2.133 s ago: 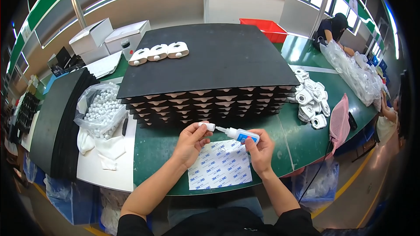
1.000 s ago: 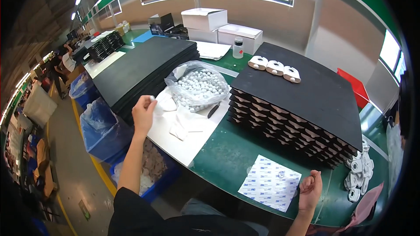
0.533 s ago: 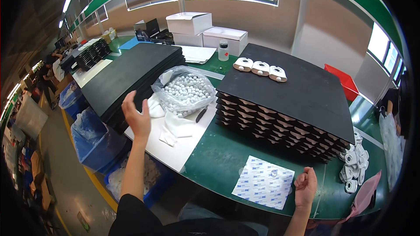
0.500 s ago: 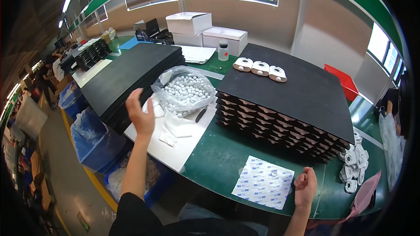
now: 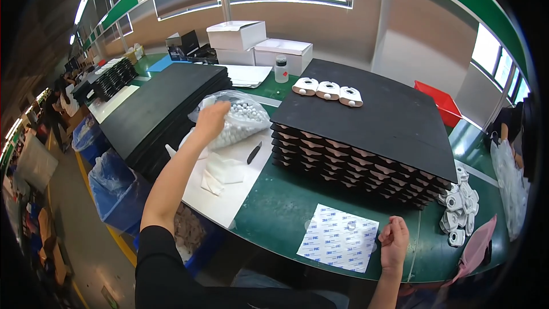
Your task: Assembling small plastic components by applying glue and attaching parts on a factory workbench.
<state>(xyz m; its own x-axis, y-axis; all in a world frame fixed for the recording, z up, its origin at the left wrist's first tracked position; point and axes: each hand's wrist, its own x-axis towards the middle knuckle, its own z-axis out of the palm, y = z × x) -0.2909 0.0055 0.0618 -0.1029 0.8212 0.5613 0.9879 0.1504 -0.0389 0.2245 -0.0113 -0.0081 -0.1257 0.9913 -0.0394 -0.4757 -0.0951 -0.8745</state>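
Note:
My left hand (image 5: 212, 121) is over a clear plastic bag (image 5: 251, 129) of small white balls (image 5: 245, 111). Its back faces me and its fingertips are hidden at the bag's opening. At the front edge of the green table, my right hand (image 5: 394, 243) is closed, fingers curled inward; whatever it may hold does not show. Beside it lies a white sheet with blue print (image 5: 337, 239), with a small round clear piece on it. Three white oval parts (image 5: 328, 91) stand in a row on a tall stack of black trays (image 5: 366, 120), each with a white ball at its front.
White cloths (image 5: 220, 173) and a black pen-like tool (image 5: 254, 153) lie beside the bag. Black boards (image 5: 166, 106) are stacked at left. White ring-shaped parts (image 5: 460, 206) and a pink cloth (image 5: 477, 250) are at right. Blue lined bins (image 5: 114, 186) stand below the table's left side.
My left hand has gone from spread in the air left of the bag to the bag's opening. The right hand stays curled beside the sheet. The whole view has shifted slightly.

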